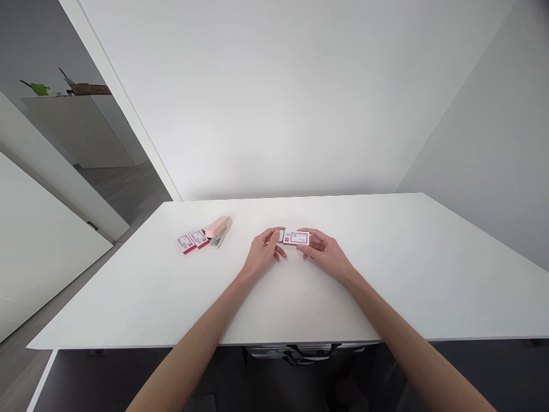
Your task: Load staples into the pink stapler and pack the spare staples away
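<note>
Between my two hands is a small white-and-red staple box, held just above or on the white table. My left hand pinches its left end, where a narrow pale part sticks out past the printed sleeve. The fingers of my right hand are closed around the right end of the sleeve. What is inside the box cannot be seen. Off to the left lies a stapler with a pink top and cream base, its top raised at an angle. Two similar staple boxes lie side by side against it.
The white table runs up to a white wall at the back. Below its front edge are dark handles and a partly hidden silvery object. On the left, beyond the wall's edge, a low cabinet holds several items.
</note>
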`<state>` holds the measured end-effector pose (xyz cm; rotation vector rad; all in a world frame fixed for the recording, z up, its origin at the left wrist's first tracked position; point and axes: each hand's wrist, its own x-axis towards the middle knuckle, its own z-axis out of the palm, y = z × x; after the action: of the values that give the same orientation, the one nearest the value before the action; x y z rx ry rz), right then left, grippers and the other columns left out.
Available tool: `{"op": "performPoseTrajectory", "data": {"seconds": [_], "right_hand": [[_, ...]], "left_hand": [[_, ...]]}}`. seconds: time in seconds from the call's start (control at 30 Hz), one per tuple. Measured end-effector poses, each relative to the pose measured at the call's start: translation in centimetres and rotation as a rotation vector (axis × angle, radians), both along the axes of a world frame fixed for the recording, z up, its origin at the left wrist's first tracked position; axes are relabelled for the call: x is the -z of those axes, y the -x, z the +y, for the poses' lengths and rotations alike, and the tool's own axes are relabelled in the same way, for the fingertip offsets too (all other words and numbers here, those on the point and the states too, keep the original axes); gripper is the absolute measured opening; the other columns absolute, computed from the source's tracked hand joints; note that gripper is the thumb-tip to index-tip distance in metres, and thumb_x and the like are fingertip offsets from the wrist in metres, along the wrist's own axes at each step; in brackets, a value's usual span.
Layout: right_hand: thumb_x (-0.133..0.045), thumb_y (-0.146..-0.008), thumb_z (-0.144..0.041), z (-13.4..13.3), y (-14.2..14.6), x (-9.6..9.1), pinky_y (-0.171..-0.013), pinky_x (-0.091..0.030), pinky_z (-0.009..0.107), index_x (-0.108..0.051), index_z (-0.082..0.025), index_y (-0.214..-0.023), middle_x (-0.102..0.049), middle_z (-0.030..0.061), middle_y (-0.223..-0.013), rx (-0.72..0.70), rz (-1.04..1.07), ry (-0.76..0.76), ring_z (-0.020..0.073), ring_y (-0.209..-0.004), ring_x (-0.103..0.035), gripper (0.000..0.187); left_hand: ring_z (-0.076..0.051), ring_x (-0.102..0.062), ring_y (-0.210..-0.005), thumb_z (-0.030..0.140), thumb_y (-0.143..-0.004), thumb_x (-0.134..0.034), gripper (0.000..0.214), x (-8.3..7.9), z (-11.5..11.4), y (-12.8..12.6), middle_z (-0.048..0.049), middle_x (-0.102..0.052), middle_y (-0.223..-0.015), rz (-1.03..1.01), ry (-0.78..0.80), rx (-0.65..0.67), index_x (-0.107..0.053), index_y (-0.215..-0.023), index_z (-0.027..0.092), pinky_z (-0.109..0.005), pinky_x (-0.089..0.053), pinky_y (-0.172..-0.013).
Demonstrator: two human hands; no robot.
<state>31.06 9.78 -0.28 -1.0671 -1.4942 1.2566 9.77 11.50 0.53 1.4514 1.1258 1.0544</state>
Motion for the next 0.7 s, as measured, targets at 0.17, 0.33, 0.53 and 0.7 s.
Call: {"op": "performPoseTrajectory", "data": {"seconds": [0.17,0.33,0.53,0.7], "right_hand": [[-0.075,-0.087,-0.051,-0.14,0.04,-0.10,-0.086,-0.054,0.042,-0.066,-0.031,-0.127,-0.076,0.0045,-0.120,0.001,-0.014,-0.005,0.0169,-0.074,-0.064,0.046],[-0.075,-0.087,-0.051,-0.18,0.05,-0.12,-0.084,-0.053,0.042,-0.065,-0.031,-0.127,-0.076,0.0044,-0.119,-0.008,-0.020,-0.011,0.0177,-0.076,-0.064,0.046],[-0.074,-0.087,-0.051,-0.30,0.08,-0.17,-0.084,-0.054,0.043,-0.065,-0.031,-0.128,-0.077,0.0042,-0.116,-0.011,-0.023,-0.023,0.0186,-0.076,-0.065,0.046],[-0.074,-0.089,-0.048,-0.45,0.23,-0.13,-0.083,-0.054,0.040,-0.065,-0.033,-0.130,-0.077,0.0026,-0.116,-0.001,-0.055,-0.017,0.0178,-0.076,-0.066,0.045]], "left_hand": [[-0.012,-0.069,-0.060,0.046,-0.101,-0.051,0.040,0.00,0.03,-0.13,-0.0115,-0.073,-0.109,-0.003,0.015,-0.017,-0.065,-0.124,0.015,-0.026,-0.054,-0.054],[-0.012,-0.067,-0.058,0.043,-0.101,-0.052,0.037,-0.04,-0.38,-0.23,-0.0088,-0.076,-0.103,0.076,-0.001,-0.047,-0.068,-0.123,0.018,-0.027,-0.055,-0.057],[-0.013,-0.069,-0.061,0.047,-0.100,-0.053,0.047,-0.06,-0.57,-0.13,-0.0077,-0.079,-0.103,0.130,-0.019,-0.059,-0.069,-0.134,0.019,-0.026,-0.054,-0.059],[-0.014,-0.071,-0.063,0.055,-0.101,-0.050,0.054,0.22,-0.61,-0.11,-0.0124,-0.074,-0.128,0.176,-0.044,-0.043,-0.070,-0.135,0.019,-0.028,-0.055,-0.059]]}}
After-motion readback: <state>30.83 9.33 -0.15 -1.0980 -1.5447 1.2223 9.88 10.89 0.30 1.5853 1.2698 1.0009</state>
